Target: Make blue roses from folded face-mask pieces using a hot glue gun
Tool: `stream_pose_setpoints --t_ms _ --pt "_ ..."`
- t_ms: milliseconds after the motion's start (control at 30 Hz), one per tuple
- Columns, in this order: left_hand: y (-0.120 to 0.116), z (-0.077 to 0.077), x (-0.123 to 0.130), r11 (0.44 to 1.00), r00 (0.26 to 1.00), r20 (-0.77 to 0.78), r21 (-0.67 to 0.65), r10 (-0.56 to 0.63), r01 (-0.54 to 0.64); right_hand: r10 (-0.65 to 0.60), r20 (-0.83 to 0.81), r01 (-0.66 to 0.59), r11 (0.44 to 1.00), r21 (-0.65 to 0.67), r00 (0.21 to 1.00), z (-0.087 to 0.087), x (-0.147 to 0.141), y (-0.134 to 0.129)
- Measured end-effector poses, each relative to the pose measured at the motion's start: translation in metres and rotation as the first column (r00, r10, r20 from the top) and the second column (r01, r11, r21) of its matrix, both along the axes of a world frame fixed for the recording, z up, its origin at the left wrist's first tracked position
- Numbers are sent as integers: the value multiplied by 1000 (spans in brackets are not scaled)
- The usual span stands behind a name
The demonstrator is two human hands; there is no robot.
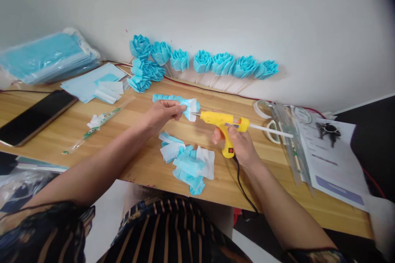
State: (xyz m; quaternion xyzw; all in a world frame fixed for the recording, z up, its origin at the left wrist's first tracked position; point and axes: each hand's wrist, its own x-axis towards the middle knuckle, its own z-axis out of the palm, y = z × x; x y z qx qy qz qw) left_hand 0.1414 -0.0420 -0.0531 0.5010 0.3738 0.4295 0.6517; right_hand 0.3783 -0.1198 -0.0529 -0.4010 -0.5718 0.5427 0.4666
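Note:
Between thumb and fingers, my left hand point(168, 111) pinches a blue-and-white fabric petal point(191, 110). My right hand point(240, 144) is wrapped round the handle of a yellow hot glue gun point(220, 121). Its metal nozzle meets, or nearly meets, the white face of the petal. A white glue stick point(271, 130) juts from the gun's back end. Behind my left hand lies a row of blue folded pieces point(166, 98), partly hidden by the hand. Nearer to me, a loose pile of blue and white petals point(189, 162) rests on the wooden table point(138, 160).
Several blue fabric roses point(222, 63) on sticks lean against the wall. To the left are a bag of blue masks point(46, 57), flat blue sheets point(95, 80) and a phone point(35, 117). Tape rolls point(263, 109), papers point(336, 164) and keys point(328, 131) lie right. The gun's black cord point(242, 185) hangs over the front edge.

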Motion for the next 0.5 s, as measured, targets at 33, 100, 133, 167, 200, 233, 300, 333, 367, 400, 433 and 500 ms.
stream_pose_setpoints --t_ms 33,100,133,167,200,233,300,333,367,400,433,500 --pt "0 0 0 1000 1000 -4 2 -2 2 11 -4 -11 1000 1 1000 0 0 0" --pt "-1 1 0 1000 1000 -7 8 -7 8 30 -12 -30 1000 7 999 -1 0 0" --pt "-1 1 1 1000 1000 -7 9 -10 11 37 -13 -36 999 10 999 -1 0 0" --pt "-1 2 0 1000 1000 -4 8 -13 13 41 -12 -41 999 14 999 -1 0 0" --pt "-1 2 0 1000 1000 -2 7 -13 13 43 -9 -42 999 16 999 -1 0 0" --pt "-1 2 0 1000 1000 0 5 -13 13 44 -5 -44 999 17 999 -1 0 0" --pt "-1 2 0 1000 1000 0 3 -9 9 45 6 -45 999 12 999 -2 0 0" --pt "-1 2 0 1000 1000 0 4 -6 6 44 10 -44 999 9 999 -2 -1 0" --pt "-1 2 0 1000 1000 0 5 -3 3 42 14 -42 999 5 999 -2 -1 0" --pt "-1 2 -1 1000 1000 0 5 -2 2 43 16 -43 999 0 999 -2 -1 0" --pt "-1 2 -1 1000 1000 -1 7 -2 2 43 18 -43 999 -2 999 -2 -1 -1" --pt "-1 2 -1 1000 1000 -2 15 -3 3 47 21 -47 999 -2 999 -1 -1 -1"
